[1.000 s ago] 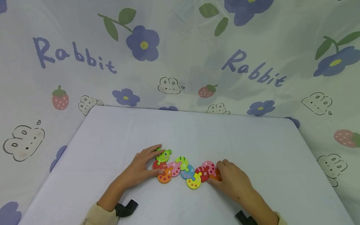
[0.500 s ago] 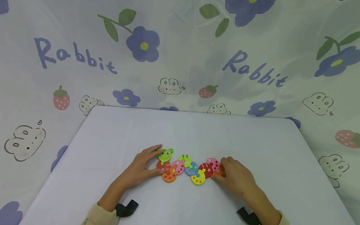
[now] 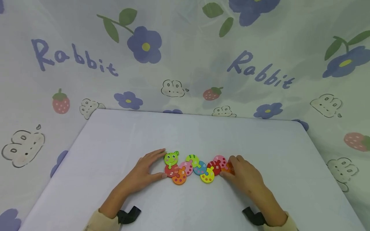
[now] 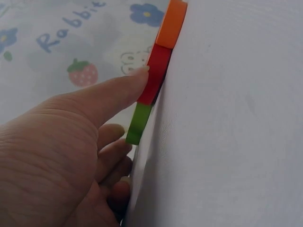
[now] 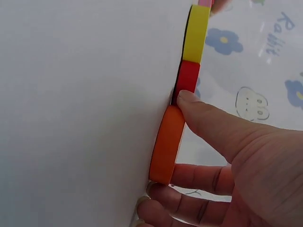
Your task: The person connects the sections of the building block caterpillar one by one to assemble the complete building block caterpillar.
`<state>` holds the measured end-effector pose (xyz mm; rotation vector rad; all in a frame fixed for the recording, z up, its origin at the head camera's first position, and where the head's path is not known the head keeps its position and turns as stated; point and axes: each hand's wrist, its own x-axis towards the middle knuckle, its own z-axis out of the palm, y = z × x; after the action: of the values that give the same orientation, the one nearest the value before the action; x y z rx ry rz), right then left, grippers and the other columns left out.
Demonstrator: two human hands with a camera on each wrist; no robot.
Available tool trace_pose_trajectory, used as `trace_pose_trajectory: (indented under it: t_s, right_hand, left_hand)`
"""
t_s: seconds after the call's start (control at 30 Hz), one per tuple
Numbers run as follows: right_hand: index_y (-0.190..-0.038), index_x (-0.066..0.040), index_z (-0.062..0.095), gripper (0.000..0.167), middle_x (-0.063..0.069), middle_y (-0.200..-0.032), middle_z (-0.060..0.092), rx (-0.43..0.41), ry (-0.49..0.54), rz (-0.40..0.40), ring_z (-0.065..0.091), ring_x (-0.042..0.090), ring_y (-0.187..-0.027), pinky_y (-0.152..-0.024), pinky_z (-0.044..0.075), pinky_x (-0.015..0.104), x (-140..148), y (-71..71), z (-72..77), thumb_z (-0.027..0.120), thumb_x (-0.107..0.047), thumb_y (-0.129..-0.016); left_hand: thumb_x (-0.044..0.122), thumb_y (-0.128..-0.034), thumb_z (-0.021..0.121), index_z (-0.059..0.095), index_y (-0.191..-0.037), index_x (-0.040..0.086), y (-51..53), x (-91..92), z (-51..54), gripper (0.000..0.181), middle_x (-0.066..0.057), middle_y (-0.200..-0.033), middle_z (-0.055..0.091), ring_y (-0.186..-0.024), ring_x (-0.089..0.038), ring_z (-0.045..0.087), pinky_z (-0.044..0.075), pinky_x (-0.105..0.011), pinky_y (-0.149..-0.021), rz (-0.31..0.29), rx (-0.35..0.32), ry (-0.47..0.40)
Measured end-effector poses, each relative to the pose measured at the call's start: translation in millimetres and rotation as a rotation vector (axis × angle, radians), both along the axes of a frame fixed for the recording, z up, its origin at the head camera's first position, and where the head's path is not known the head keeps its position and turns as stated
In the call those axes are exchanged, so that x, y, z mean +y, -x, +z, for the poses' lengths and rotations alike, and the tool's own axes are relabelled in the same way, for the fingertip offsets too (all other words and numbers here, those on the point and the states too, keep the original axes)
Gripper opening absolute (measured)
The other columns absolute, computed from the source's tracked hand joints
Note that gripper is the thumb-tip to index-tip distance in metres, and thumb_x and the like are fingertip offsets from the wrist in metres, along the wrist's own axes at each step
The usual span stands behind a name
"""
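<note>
A caterpillar jigsaw of numbered round pieces lies joined in a wavy row on the white table. Its green head piece [image 3: 171, 158] is at the left end, above the red piece 2 [image 3: 170, 171]. My left hand [image 3: 143, 172] has its fingers fairly straight beside the head. Its thumb touches the edge of the red piece 2, as the left wrist view shows. At the other end my right hand [image 3: 245, 175] holds the orange piece 10 [image 5: 166, 144], fingers bent round its far side and thumb at its joint with the red piece 8 [image 3: 214, 168]. Those fingers partly cover piece 10.
Between the ends run the orange piece 3 [image 3: 179, 176], a pink, a green, a blue, a yellow [image 3: 207, 175] and another pink piece. The white table [image 3: 185, 134] meets a patterned curtain [image 3: 185, 57] at its back edge. Black straps [image 3: 129, 215] sit at both wrists.
The whole caterpillar jigsaw has slid to the right and slightly away, its right end rising a little. My right hand has moved with it. My left hand has stayed nearly in place, uncovering the head.
</note>
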<state>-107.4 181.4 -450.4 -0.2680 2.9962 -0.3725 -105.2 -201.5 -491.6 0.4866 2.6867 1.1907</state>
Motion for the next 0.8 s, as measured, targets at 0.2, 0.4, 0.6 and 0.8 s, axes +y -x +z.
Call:
trace_pose_trajectory:
  t_s: [0.2,0.4,0.6,0.8]
  right_hand:
    - [-0.113,-0.004,0.067,0.054,0.004,-0.081,0.053,0.024,-0.018,0.002,0.048,0.017,-0.064,-0.057,0.047,0.027,-2.6,0.7,0.6,0.091,-0.041,-0.081]
    - [-0.12,-0.005,0.065,0.061,0.003,-0.088,0.056,-0.057,-0.006,0.006,0.052,0.017,-0.071,-0.064,0.054,0.03,1.2,3.0,3.7,0.092,-0.041,-0.079]
    - [-0.123,-0.005,0.066,0.058,0.005,-0.099,0.062,-0.099,0.031,0.023,0.057,0.016,-0.078,-0.075,0.06,0.038,6.0,3.7,7.7,0.092,-0.034,-0.08]
    - [-0.12,-0.005,0.068,0.053,0.005,-0.098,0.063,-0.065,0.028,0.021,0.055,0.015,-0.075,-0.071,0.059,0.035,7.1,1.7,5.7,0.092,-0.033,-0.081]
  left_hand:
    - [0.039,-0.0879,0.085,0.046,-0.159,0.027,-0.5,-0.2,1.2,0.082,0.009,-0.166,0.038,-0.155,-0.027,0.029,0.014,-0.072,-0.118,0.014,-0.007,-0.007]
    - [0.039,-0.0883,0.085,0.046,-0.159,0.027,-0.7,0.4,1.8,0.082,0.008,-0.165,0.038,-0.155,-0.026,0.029,0.013,-0.071,-0.119,0.026,-0.019,-0.012]
    - [0.038,-0.0877,0.086,0.046,-0.159,0.027,-0.7,-0.1,0.4,0.082,0.007,-0.165,0.039,-0.155,-0.026,0.03,0.016,-0.069,-0.12,0.034,-0.021,-0.012]
    - [0.039,-0.0874,0.086,0.046,-0.159,0.028,0.4,0.3,-1.4,0.082,0.008,-0.165,0.039,-0.155,-0.026,0.03,0.015,-0.069,-0.12,0.032,-0.017,-0.011]
